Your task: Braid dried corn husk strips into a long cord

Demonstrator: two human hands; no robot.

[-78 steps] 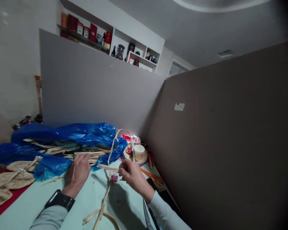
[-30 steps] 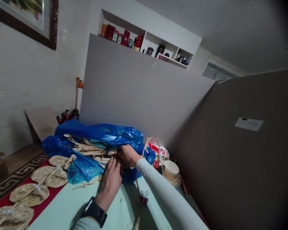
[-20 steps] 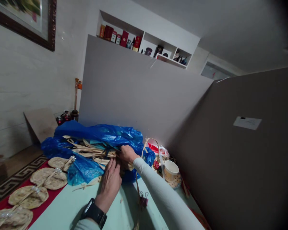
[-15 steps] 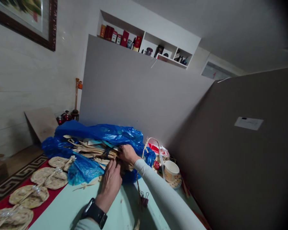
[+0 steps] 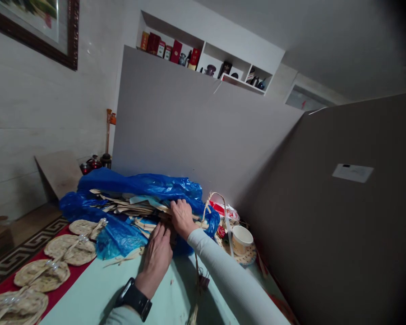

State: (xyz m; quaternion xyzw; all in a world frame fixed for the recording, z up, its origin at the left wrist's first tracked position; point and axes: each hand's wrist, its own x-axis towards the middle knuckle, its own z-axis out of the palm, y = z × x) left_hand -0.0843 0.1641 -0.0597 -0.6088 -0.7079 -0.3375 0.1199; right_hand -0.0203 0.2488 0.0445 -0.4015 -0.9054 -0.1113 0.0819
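A bundle of pale dried plant strips (image 5: 130,205) lies inside an opened blue plastic bag (image 5: 140,180) on the pale green tabletop (image 5: 88,289). My right hand (image 5: 183,220) is closed over the bundle's right end, its fingers bent down among the strips. Just nearer to me, my left hand (image 5: 156,253) holds the front edge of the bundle; its thumb and fingertips are partly hidden. A dark watch is on the left wrist. A thin braided cord (image 5: 196,266) hangs near my right forearm, beside a dark binder clip (image 5: 203,282).
Several woven sandal-shaped pieces (image 5: 71,249) with straps lie on a red cloth at the left. To the right, a white tub (image 5: 242,239) stands on a woven round piece (image 5: 248,257). Grey panels (image 5: 196,126) rise behind the table and to the right.
My right hand has shifted slightly up and tilted over the strips, which have moved under it. The looped cord beside it has also shifted a little. My left hand stays almost in place.
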